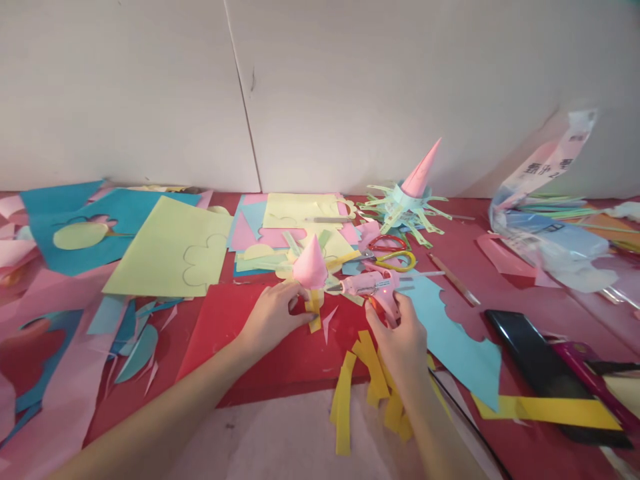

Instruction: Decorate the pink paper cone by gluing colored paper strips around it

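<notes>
My right hand [400,333] is wrapped round the handle of a pink glue gun [370,285], whose nozzle points left. The nozzle is close to a pink paper cone [311,263]; whether they touch I cannot tell. At the cone's base my left hand [280,310] pinches a short yellow paper strip [315,313], which hangs down below the cone. Pale green strips stick out behind the cone. A thin pink scrap [328,325] lies on the red sheet [240,333] beneath my hands.
Scissors [395,259] lie behind the glue gun. A finished-looking pink cone [423,170] with green strips stands at the back. Loose yellow strips [345,400] lie at the front. On the right are a black phone [530,353] and a plastic bag [555,247]; coloured sheets [160,247] cover the left.
</notes>
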Action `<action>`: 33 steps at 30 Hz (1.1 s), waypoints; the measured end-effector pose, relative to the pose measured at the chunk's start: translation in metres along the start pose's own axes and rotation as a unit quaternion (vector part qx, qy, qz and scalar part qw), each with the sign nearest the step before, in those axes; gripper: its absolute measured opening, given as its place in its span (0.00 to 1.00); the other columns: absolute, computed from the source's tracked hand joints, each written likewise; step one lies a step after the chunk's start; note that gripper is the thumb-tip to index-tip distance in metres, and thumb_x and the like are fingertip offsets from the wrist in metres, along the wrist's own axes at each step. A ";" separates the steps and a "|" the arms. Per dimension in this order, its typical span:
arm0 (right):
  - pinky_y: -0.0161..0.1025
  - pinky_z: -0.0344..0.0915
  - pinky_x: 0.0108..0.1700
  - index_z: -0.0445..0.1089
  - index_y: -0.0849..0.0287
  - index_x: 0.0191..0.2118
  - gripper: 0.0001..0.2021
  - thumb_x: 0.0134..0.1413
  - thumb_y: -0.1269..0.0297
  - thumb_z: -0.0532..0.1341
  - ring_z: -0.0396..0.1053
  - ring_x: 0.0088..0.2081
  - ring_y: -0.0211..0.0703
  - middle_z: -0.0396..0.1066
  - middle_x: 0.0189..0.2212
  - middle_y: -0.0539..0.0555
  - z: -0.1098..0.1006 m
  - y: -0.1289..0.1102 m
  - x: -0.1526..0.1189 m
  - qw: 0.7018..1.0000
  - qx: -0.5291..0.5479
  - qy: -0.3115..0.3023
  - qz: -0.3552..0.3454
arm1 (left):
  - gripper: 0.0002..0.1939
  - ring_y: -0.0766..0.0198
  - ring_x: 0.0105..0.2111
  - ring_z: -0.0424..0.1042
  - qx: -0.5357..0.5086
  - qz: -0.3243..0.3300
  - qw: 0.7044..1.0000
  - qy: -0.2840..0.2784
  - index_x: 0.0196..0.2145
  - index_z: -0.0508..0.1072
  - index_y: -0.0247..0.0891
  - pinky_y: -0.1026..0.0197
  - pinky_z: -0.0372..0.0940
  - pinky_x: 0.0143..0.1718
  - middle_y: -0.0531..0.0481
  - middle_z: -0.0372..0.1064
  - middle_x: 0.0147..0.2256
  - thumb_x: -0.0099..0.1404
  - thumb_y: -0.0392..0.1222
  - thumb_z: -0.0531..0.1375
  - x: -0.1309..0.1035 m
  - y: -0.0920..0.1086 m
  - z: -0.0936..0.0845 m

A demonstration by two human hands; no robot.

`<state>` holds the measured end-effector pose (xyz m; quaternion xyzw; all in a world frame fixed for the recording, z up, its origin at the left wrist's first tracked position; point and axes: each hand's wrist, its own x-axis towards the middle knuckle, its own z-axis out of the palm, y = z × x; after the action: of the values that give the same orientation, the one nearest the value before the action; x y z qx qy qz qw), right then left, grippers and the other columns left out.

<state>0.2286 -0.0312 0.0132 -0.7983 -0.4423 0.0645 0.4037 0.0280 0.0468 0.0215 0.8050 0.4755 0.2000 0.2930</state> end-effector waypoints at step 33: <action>0.40 0.64 0.32 0.66 0.60 0.43 0.16 0.53 0.55 0.55 0.65 0.32 0.46 0.69 0.30 0.57 0.020 0.010 -0.002 0.980 -0.114 0.043 -0.158 | 0.05 0.68 0.26 0.62 -0.057 0.021 0.998 -0.010 0.25 0.71 0.39 0.65 0.57 0.29 0.55 0.63 0.27 0.53 0.40 0.64 0.001 -0.007 0.002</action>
<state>0.2251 -0.0241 -0.0076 -0.7610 -0.5495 -0.0858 0.3339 0.0252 0.0498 0.0151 0.7989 0.4431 0.2252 0.3387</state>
